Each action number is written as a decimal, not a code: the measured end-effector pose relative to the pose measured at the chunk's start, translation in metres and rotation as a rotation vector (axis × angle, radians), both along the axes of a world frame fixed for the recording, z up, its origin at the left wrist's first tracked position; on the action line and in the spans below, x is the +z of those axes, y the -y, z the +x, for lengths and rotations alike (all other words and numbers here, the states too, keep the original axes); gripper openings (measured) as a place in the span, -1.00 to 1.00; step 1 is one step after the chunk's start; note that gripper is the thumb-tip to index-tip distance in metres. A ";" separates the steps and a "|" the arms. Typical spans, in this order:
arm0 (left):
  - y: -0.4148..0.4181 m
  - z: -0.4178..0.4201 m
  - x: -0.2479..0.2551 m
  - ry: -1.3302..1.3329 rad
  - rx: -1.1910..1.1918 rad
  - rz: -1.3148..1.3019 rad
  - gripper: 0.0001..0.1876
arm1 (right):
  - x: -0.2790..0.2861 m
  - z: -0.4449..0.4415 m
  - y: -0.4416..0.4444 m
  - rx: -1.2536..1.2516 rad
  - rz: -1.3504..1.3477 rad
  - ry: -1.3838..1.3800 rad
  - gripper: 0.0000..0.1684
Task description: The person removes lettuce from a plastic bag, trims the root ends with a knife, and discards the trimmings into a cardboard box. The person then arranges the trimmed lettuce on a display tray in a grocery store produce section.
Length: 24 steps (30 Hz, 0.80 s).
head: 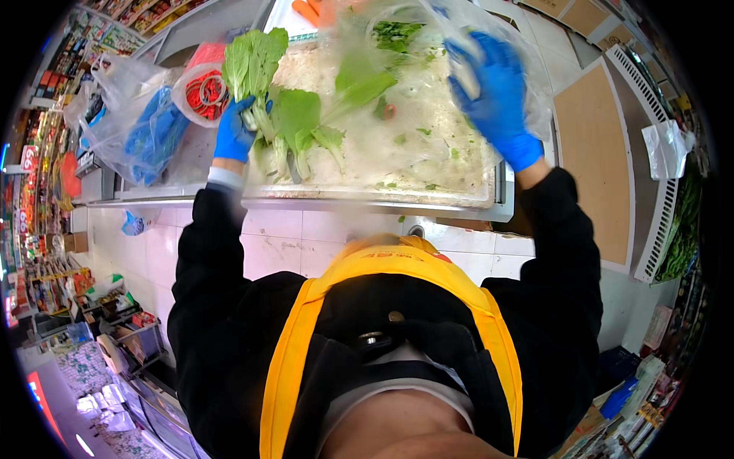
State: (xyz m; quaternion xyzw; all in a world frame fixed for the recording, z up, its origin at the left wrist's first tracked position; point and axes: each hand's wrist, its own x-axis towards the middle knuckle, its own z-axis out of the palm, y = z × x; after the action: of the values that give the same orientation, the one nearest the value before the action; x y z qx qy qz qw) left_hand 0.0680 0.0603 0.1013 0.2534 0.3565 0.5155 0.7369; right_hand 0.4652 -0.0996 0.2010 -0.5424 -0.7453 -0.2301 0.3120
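My left hand [235,131], in a blue glove, is closed on the stems of leafy greens [252,66] at the left of a pale, worn board [413,183]. More greens [295,117] lie just right of it. My right hand [496,92], also blue-gloved and blurred, is over the board's right side, fingers spread against a clear plastic bag [533,74]; whether it grips the film I cannot tell. A blurred leaf [364,83] shows mid-board. Dark chopped-looking greens [395,34] lie at the back under or in clear plastic. Leaf scraps dot the board.
Left of the board stand a red container of rubber bands [206,94] and a clear bag holding blue gloves or plastic [155,137]. Carrots [307,11] lie at the back. A brown panel [593,166] and slotted metal edge [648,97] flank the right side. Shelves of goods line the far left.
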 end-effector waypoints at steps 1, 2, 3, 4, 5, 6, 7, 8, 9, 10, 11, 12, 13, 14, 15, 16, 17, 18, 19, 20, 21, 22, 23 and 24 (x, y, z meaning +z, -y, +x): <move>0.010 -0.012 -0.003 0.030 0.007 -0.038 -0.56 | -0.011 -0.029 -0.003 0.022 -0.042 -0.010 -0.47; 0.028 -0.017 -0.001 0.018 0.030 0.026 -0.56 | -0.027 -0.055 -0.010 0.071 -0.076 -0.040 -0.46; 0.041 -0.024 0.001 0.008 0.048 0.049 -0.56 | -0.045 -0.081 -0.020 0.117 -0.251 -0.080 -0.48; 0.052 -0.031 0.001 0.003 0.066 0.070 -0.55 | -0.062 -0.112 -0.032 0.063 -0.331 0.111 -0.47; 0.060 -0.034 -0.002 0.002 0.068 0.090 -0.55 | -0.083 -0.135 -0.045 0.024 -0.310 0.190 -0.49; 0.068 -0.039 -0.004 -0.025 0.078 0.138 -0.53 | -0.106 -0.151 -0.061 -0.014 -0.288 0.264 -0.50; 0.080 -0.041 -0.001 -0.028 0.098 0.137 -0.53 | -0.128 -0.161 -0.076 -0.067 -0.325 0.314 -0.56; 0.091 -0.042 0.006 -0.024 0.118 0.136 -0.53 | -0.148 -0.166 -0.091 -0.122 -0.360 0.371 -0.62; 0.101 -0.048 0.009 -0.034 0.155 0.134 -0.52 | -0.157 -0.173 -0.109 -0.158 -0.391 0.419 -0.66; 0.108 -0.061 0.005 -0.050 0.138 0.154 -0.51 | -0.159 -0.173 -0.122 -0.178 -0.546 0.461 -0.68; 0.112 -0.070 0.002 -0.057 0.153 0.164 -0.51 | -0.162 -0.168 -0.129 -0.200 -0.701 0.505 -0.69; 0.119 -0.078 0.001 -0.061 0.176 0.170 -0.51 | -0.156 -0.165 -0.130 -0.179 -0.628 0.443 -0.74; 0.125 -0.087 -0.002 -0.063 0.192 0.177 -0.51 | -0.139 -0.161 -0.129 -0.164 -0.556 0.379 -0.78; 0.126 -0.097 -0.007 -0.042 0.181 0.159 -0.50 | -0.122 -0.156 -0.126 -0.105 -0.518 0.226 -0.78; 0.128 -0.106 -0.013 -0.019 0.202 0.143 -0.51 | -0.107 -0.157 -0.125 -0.042 -0.474 0.070 -0.78; 0.131 -0.113 -0.017 0.001 0.232 0.131 -0.51 | -0.088 -0.163 -0.121 0.036 -0.385 0.021 -0.77; 0.132 -0.120 -0.019 0.017 0.253 0.121 -0.51 | -0.076 -0.169 -0.116 0.105 -0.294 -0.036 -0.74; 0.131 -0.122 -0.020 0.051 0.268 0.148 -0.52 | -0.075 -0.173 -0.115 0.186 -0.250 -0.106 -0.72; 0.131 -0.122 -0.021 0.043 0.281 0.155 -0.52 | -0.078 -0.180 -0.113 0.268 -0.214 -0.100 -0.71; 0.131 -0.122 -0.021 0.036 0.293 0.162 -0.53 | -0.083 -0.189 -0.108 0.348 -0.176 -0.093 -0.70; 0.130 -0.122 -0.022 0.027 0.303 0.169 -0.53 | -0.090 -0.199 -0.101 0.427 -0.138 -0.088 -0.68; 0.127 -0.121 -0.025 0.021 0.293 0.163 -0.53 | -0.096 -0.209 -0.086 0.289 -0.175 0.125 -0.51; 0.126 -0.120 -0.026 0.024 0.291 0.167 -0.53 | -0.100 -0.218 -0.071 0.217 -0.244 0.150 -0.41; 0.126 -0.118 -0.026 0.027 0.293 0.171 -0.53 | -0.108 -0.219 -0.058 0.198 -0.305 0.005 -0.45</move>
State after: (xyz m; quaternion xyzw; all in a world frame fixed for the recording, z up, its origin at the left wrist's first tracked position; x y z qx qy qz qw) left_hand -0.0496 -0.0654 0.0753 0.2533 0.3345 0.6491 0.6346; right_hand 0.2465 -0.0418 0.0930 -0.5069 -0.8221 -0.0840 0.2452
